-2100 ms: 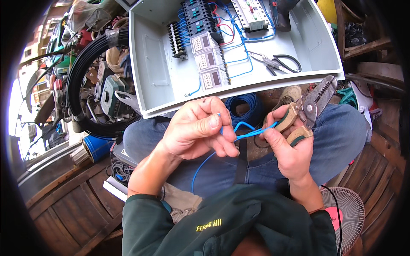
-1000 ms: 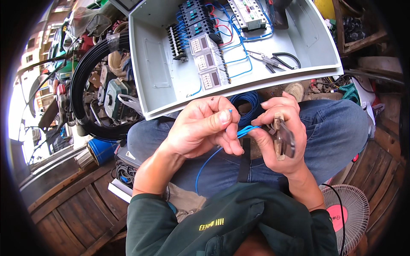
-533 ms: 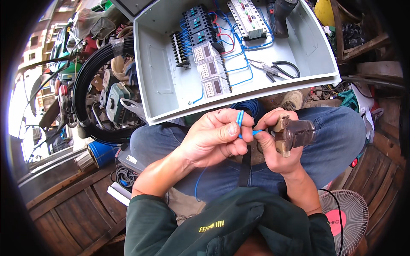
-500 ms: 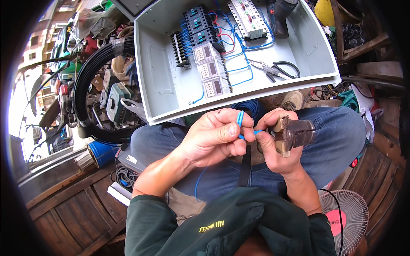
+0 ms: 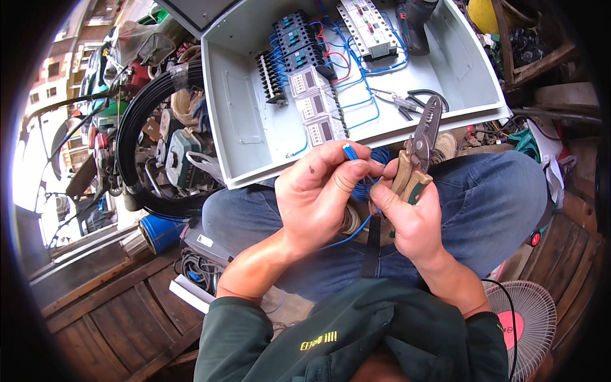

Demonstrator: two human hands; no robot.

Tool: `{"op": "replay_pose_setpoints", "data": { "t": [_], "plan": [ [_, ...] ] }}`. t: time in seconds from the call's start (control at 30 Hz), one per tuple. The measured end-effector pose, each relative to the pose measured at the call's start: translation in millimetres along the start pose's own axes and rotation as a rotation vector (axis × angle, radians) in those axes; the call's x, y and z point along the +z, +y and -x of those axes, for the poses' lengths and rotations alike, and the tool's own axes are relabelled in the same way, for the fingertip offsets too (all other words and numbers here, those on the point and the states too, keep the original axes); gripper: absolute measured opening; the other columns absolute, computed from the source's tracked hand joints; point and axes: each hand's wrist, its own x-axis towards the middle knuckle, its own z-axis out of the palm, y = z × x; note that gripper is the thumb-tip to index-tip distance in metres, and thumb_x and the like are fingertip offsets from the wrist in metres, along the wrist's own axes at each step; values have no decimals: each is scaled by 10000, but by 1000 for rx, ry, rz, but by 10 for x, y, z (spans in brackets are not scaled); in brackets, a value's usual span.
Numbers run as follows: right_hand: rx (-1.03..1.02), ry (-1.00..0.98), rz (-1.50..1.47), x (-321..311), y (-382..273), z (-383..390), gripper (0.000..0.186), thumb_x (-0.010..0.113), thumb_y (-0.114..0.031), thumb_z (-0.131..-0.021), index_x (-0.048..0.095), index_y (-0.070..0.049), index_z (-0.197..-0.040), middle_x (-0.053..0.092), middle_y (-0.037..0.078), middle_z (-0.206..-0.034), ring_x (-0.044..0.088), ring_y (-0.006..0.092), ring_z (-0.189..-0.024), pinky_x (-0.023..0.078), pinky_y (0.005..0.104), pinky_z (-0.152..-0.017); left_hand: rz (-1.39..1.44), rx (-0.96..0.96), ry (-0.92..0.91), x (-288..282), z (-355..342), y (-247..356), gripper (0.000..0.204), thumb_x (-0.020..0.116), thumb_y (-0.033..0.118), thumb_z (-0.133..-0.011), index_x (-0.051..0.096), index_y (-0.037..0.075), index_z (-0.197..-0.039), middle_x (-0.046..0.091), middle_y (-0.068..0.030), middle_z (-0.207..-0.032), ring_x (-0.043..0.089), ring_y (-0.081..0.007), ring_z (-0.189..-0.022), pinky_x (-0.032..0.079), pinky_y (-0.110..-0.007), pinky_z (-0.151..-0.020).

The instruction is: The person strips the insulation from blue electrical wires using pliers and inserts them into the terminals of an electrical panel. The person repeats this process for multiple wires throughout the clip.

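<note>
My left hand (image 5: 310, 194) pinches blue wires (image 5: 350, 152) between thumb and forefinger, their ends sticking up and tilted left. One blue strand (image 5: 356, 233) trails from between the hands toward my lap. In my right hand (image 5: 415, 223) are wire strippers (image 5: 428, 130), gripped by their tan handles, jaws pointing up and away over the box's near edge. The right fingertips meet the wires beside the left thumb; the exact contact is hidden. Beyond both hands an open grey metal enclosure (image 5: 238, 143) rests close to my knees.
Inside the enclosure are black contactors (image 5: 296, 41), white meter modules (image 5: 315, 105), a terminal strip (image 5: 270, 76), white breakers (image 5: 366, 28), scissors (image 5: 407, 102) and a dark power tool (image 5: 417, 25). A blue wire coil (image 5: 380, 155) lies behind my hands. Black cable coil (image 5: 127, 146) sits left, a fan (image 5: 534, 312) lower right.
The wire strippers have swung from pointing right to pointing up and away. My left hand has turned, and the blue wire ends now stick up above its fingertips.
</note>
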Motion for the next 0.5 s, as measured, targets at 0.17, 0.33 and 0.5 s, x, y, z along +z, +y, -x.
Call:
{"op": "replay_pose_setpoints", "data": {
  "t": [0.17, 0.33, 0.5],
  "plan": [
    [-112, 32, 159, 12, 15, -38, 216, 679, 22, -910, 529, -19, -1059, 632, 14, -897, 588, 46, -755, 493, 219, -674, 105, -117, 93, 4, -54, -12, 173, 591, 33, -1001, 550, -63, -1139, 689, -134, -970, 695, -192, -906, 577, -320, -838],
    [-177, 45, 188, 9, 10, 3, 276, 674, 51, -899, 515, -13, -1116, 644, 39, -964, 605, 48, -789, 504, 211, -694, 67, -114, 89, -18, -66, -13, 174, 583, 57, -1012, 544, -37, -1153, 697, -154, -1012, 697, -194, -925, 581, -325, -841],
    [-261, 64, 297, 19, 62, -3, 308, 663, 70, -887, 512, -6, -1144, 646, 58, -972, 612, 53, -803, 507, 208, -684, 135, -186, 96, -28, -80, 4, 201, 558, 90, -1029, 508, -5, -1198, 702, -181, -1043, 704, -224, -972, 590, -347, -861]
  ]
}}
